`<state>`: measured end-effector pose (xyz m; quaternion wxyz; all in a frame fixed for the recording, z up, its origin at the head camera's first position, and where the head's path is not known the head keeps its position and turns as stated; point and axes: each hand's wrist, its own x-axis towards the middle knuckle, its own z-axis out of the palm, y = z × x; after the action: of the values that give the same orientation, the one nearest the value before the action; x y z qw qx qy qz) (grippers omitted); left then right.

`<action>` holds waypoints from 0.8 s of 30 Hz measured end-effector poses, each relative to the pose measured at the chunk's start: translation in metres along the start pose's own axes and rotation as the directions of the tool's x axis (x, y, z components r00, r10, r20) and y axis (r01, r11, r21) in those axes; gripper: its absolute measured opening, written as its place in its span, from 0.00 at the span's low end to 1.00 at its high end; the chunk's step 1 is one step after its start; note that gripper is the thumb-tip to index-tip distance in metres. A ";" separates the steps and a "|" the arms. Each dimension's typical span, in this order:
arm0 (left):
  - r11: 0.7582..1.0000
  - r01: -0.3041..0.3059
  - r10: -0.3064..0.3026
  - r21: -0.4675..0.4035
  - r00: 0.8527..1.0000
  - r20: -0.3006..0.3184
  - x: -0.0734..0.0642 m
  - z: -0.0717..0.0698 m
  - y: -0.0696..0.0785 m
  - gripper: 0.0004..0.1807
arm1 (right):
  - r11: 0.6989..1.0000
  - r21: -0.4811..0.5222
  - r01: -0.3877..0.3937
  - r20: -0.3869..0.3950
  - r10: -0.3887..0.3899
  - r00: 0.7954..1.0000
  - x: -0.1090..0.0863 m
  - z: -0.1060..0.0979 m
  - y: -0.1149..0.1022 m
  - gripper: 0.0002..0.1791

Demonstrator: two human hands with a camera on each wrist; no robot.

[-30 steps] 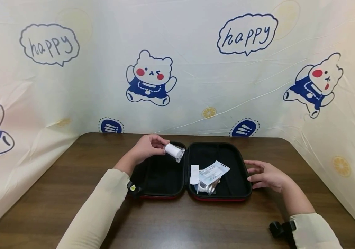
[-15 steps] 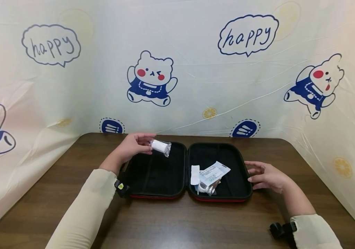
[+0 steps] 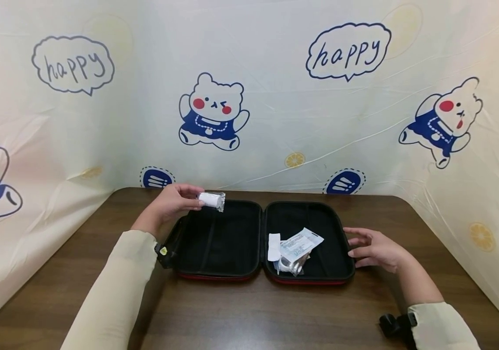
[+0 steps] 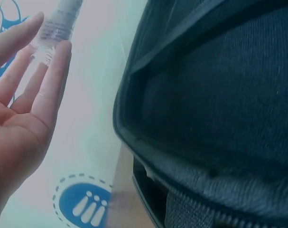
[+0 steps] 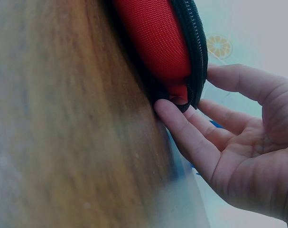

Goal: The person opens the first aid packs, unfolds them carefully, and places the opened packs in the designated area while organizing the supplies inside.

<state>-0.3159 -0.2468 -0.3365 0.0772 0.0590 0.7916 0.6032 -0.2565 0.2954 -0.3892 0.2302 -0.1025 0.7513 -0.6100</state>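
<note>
left hand (image 3: pixel 172 200) swings its pinched white plastic-wrapped roll (image 3: pixel 209 200) well clear of the pale flat packet (image 3: pixel 300 244), loosely spread right hand (image 3: pixel 377 249) touching the black-lined red fabric case (image 3: pixel 234 245).

The word "happy" can be read twice on the backdrop (image 3: pixel 276 43), in blue handwritten-style letters: once inside a speech bubble (image 3: pixel 73 65) at the upper left of the head view, and once inside a darker speech bubble (image 3: pixel 348 51) at the upper right. Small print is borne by the pale packet (image 3: pixel 300 245), right of centre and low in the same view, but it is too small to be read. Lines of print are also seen on the wrapped roll (image 4: pixel 60 26) at the upper left of the left wrist view, too blurred to be made out.
</note>
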 end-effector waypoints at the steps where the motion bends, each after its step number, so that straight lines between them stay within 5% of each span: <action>1: 1.000 0.006 -0.006 0.006 1.000 -0.006 0.001 -0.002 -0.002 0.28 | 1.000 -0.001 -0.003 -0.003 0.003 1.000 0.000 0.000 0.000 0.44; 24: 0.968 0.121 -0.097 0.222 0.989 -0.116 0.016 -0.018 -0.030 0.24 | 1.000 0.004 -0.014 -0.011 0.014 1.000 0.001 -0.002 0.002 0.44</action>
<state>-0.3347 -0.2688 -0.3620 0.0613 -0.0077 0.8607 0.5054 -0.2584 0.2971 -0.3911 0.2306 -0.0932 0.7522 -0.6102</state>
